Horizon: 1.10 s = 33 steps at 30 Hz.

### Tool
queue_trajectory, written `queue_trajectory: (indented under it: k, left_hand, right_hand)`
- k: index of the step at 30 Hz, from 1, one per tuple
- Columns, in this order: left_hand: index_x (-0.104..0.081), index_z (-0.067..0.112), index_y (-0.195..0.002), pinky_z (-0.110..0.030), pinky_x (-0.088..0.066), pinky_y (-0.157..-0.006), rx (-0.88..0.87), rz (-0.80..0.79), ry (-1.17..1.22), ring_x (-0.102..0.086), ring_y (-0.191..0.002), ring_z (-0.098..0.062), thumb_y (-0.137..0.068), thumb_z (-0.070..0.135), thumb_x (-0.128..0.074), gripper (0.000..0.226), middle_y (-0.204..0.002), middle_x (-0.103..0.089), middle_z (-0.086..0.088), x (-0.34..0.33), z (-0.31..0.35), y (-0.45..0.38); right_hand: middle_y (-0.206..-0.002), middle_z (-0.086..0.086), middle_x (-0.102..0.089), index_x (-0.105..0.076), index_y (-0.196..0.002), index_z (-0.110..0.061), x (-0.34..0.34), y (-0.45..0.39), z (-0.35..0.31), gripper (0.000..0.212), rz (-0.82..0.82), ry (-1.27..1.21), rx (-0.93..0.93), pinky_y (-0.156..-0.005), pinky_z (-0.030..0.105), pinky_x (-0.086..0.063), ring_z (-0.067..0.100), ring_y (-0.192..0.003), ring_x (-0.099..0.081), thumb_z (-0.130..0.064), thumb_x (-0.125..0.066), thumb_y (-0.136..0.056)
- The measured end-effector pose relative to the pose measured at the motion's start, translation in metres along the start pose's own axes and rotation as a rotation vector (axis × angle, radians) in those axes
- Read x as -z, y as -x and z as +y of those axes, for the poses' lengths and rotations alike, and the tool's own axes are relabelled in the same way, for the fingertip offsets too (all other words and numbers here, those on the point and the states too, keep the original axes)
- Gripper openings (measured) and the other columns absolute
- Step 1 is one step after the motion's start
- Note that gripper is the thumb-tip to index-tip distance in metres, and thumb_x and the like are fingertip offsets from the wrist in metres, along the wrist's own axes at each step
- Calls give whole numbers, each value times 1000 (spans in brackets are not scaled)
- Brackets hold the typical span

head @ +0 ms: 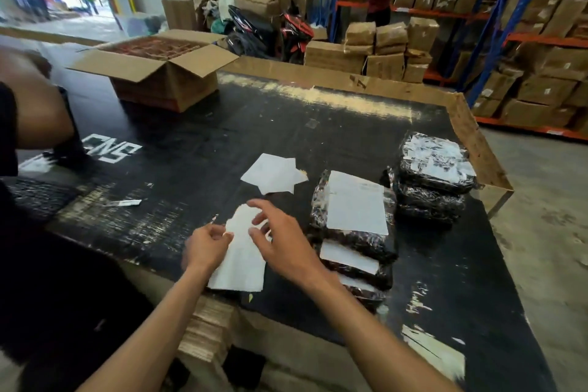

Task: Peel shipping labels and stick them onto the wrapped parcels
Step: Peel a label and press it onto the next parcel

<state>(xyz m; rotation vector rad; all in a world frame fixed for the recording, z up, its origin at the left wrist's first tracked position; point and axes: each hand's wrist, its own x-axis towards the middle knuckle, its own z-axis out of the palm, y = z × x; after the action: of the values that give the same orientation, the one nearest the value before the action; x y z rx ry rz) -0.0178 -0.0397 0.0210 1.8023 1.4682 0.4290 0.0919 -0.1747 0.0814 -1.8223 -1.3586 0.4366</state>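
Note:
A stack of white shipping labels (pixel 241 267) lies at the near edge of the black table (pixel 222 137). My left hand (pixel 206 245) pinches the left edge of the top label. My right hand (pixel 281 235) hovers over the stack's upper right with its fingers spread. Just right of the labels stands a pile of black wrapped parcels (pixel 353 242), the top one bearing a white label (pixel 356 202). A second pile of wrapped parcels (pixel 429 175) stands farther right, its top covered with white label scraps.
Loose white backing sheets (pixel 273 173) lie behind the labels. An open cardboard box (pixel 159 70) sits at the table's far left. Another person's arm (pixel 35 111) reaches in at the left. Shelves of brown boxes (pixel 541 41) fill the right background.

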Motion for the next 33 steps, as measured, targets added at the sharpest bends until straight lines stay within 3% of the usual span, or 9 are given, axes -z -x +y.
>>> queue_trajectory:
  k: [4, 6, 10, 12, 18, 21, 25, 29, 33]
  left_hand:
    - [-72, 21, -111, -32, -52, -81, -50, -23, -131, -67, -99, -25, -84, 36, -73, 31, -108, -75, -2, -1, -23, 1]
    - [-69, 26, -112, -29, -49, -72, -58, -21, -159, -66, -93, -19, -80, 40, -77, 36, -106, -73, 4, -1, -23, 0]
    - [-65, 31, -105, -27, -46, -66, -44, -42, -177, -63, -85, -13, -71, 48, -82, 41, -97, -70, 11, 1, -27, -6]
    - [-66, 31, -102, -27, -45, -67, -40, -37, -162, -62, -82, -10, -68, 52, -83, 43, -91, -66, 14, 3, -30, -9]
    - [-60, 34, -106, -29, -44, -70, -74, -39, -196, -58, -83, -10, -67, 59, -80, 51, -99, -68, 13, 4, -28, -12]
    - [-58, 31, -115, -27, -40, -69, -118, -106, -164, -54, -87, -8, -71, 53, -80, 55, -106, -64, 11, 9, -30, -17]
    - [-65, 21, -119, -12, -46, -66, -238, -207, 210, -60, -94, -9, -89, 33, -69, 32, -99, -61, 13, 22, -32, -24]
    - [-72, 22, -102, -35, -59, -82, -222, -338, 522, -71, -95, -16, -99, 23, -54, 18, -97, -76, 7, 37, -25, -24]
    - [-71, 9, -108, -26, -56, -68, -226, -479, 701, -73, -87, -20, -99, 18, -54, 21, -98, -77, -4, 52, -10, -16]
  right_hand:
    - [-128, 3, -50, -45, -130, -17, -59, -1, 38, 45, -44, -50, -387, -95, 32, -46, 20, -113, -55, -34, -65, -93]
    - [-122, 1, -45, -44, -118, -17, -73, 2, 55, 43, -3, -32, -505, -89, 30, -44, 21, -114, -52, -31, -71, -88]
    - [-100, 5, -65, -45, -110, -19, -81, -1, 66, 38, 109, -17, -557, -65, 26, -45, 19, -88, -62, -19, -73, -85]
    - [-87, 0, -63, -52, -110, -15, -78, -5, 67, 32, 154, -28, -594, -57, 19, -43, 10, -73, -58, -18, -74, -86]
    - [-74, 2, -67, -62, -77, -11, -76, -6, 71, 22, 272, -59, -633, -56, 31, -49, 14, -65, -62, -22, -81, -80]
    - [-80, 1, -62, -58, -73, -13, -80, -2, 71, 24, 328, -33, -566, -58, 21, -42, 11, -70, -57, -22, -79, -82]
    - [-90, 2, -72, -59, -93, -9, -79, -3, 56, 5, 294, -399, -389, -71, 26, -55, 11, -84, -69, -9, -63, -95]
    - [-106, 3, -77, -64, -109, -9, -64, -7, 35, 16, 260, -658, -360, -78, 27, -59, 18, -99, -73, -1, -58, -97]
    - [-104, 2, -78, -65, -111, -13, -46, -10, 20, 19, 313, -713, -385, -83, 31, -59, 20, -100, -74, -2, -58, -97]
